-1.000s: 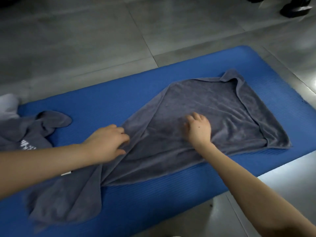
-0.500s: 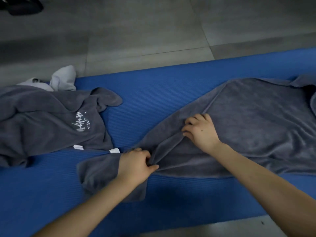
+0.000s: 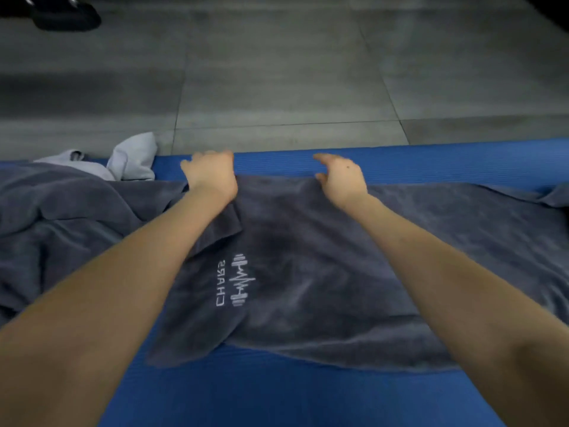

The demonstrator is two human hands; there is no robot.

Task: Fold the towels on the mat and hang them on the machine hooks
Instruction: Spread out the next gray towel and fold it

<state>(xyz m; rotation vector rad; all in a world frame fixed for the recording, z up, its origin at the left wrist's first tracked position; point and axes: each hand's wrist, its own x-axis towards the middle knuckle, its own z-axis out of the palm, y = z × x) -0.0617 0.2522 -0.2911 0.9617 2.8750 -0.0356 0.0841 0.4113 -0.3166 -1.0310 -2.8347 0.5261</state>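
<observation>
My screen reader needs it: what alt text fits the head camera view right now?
The left hand and right hand reach with open fingers to the far edge of a grey logo towel spread on a blue mat; a crumpled grey towel lies at left.

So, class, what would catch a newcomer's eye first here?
A grey towel lies spread on the blue mat, with the left hand and right hand at its far edge. A white dumbbell logo marks it; crumpled grey towels lie heaped at left.
</observation>
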